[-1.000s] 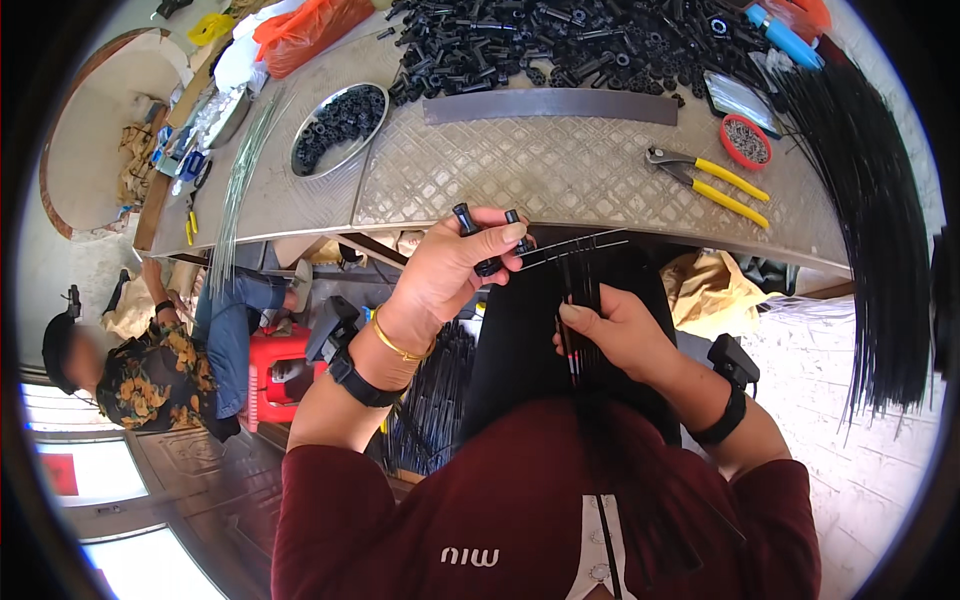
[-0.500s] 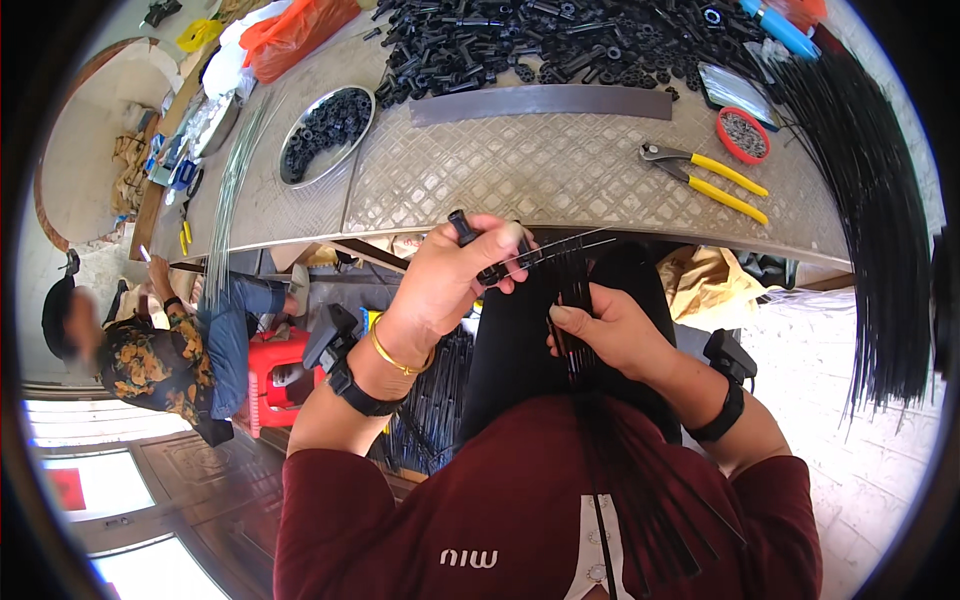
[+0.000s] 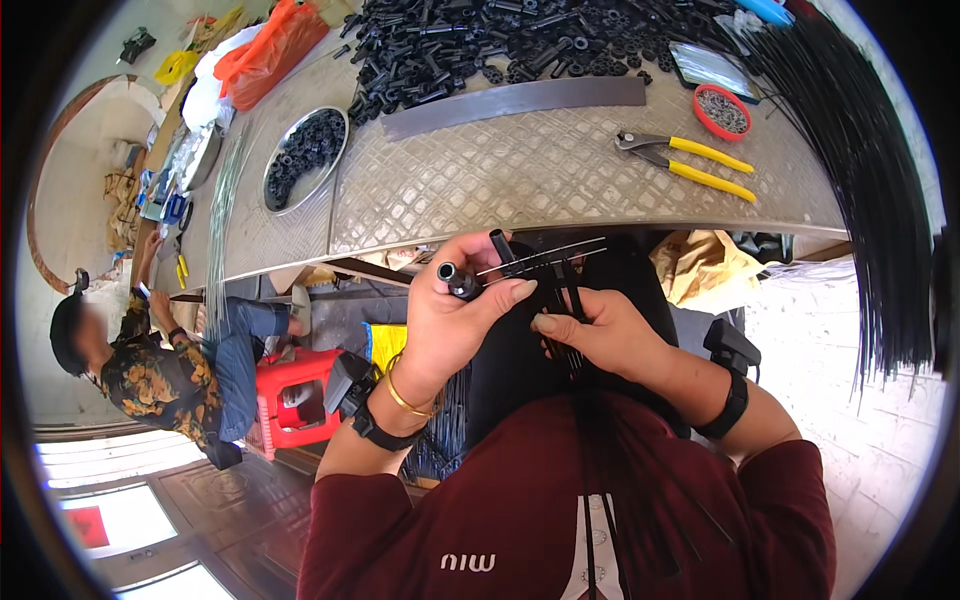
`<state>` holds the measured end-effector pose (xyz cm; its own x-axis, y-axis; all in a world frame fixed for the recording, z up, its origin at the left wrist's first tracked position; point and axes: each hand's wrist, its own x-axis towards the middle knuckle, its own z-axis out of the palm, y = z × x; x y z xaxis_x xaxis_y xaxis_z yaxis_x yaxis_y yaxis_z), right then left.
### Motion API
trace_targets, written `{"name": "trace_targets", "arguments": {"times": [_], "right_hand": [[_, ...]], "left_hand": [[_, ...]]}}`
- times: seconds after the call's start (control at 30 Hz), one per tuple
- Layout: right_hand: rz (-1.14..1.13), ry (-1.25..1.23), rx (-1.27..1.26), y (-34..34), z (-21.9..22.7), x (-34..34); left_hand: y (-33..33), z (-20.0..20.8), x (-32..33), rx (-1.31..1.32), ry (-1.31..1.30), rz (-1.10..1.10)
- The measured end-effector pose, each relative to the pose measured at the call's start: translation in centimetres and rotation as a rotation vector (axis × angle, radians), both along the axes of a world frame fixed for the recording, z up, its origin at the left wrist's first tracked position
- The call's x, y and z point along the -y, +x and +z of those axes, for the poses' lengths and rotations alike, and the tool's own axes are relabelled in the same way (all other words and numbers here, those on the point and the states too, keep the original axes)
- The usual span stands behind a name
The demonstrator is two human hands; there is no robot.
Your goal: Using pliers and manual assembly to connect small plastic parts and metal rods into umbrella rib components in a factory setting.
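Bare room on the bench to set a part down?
Patterned tabletop, mid-bench, bounded by the metal strip, oval dish and yellow-handled pliers. Crowded: far side, black parts pile; right end, black strands; left, pale wires.

Open table (image 3: 480,190) between oval dish (image 3: 322,180) and pliers (image 3: 708,153), metal strip (image 3: 515,100) crosswise beyond (spanning most of that gap), heap of black parts (image 3: 500,45) blocking farther back.

The worktop (image 3: 480,170) has a beige, diamond-embossed surface. At left, a red plastic stool (image 3: 285,375) stands near a brown panelled door (image 3: 225,495), beside glaring white panes (image 3: 145,510). A white brick-patterned surface (image 3: 815,400), wall or floor unclear, fills the right.
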<state>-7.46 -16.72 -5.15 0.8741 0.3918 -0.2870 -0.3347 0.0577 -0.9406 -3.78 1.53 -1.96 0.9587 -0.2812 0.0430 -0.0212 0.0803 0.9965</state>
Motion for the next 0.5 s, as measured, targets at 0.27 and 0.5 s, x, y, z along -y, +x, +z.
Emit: {"name": "trace_targets", "arguments": {"times": [0.27, 0.5], "right_hand": [[0.027, 0.186, -0.181, 0.52, -0.22, 0.27], [0.038, 0.223, -0.226, 0.79, -0.67, 0.33]], "left_hand": [[0.34, 0.21, -0.02, -0.083, -0.107, -0.004], [0.81, -0.03, -0.30, -0.218, -0.220, -0.066]]}}
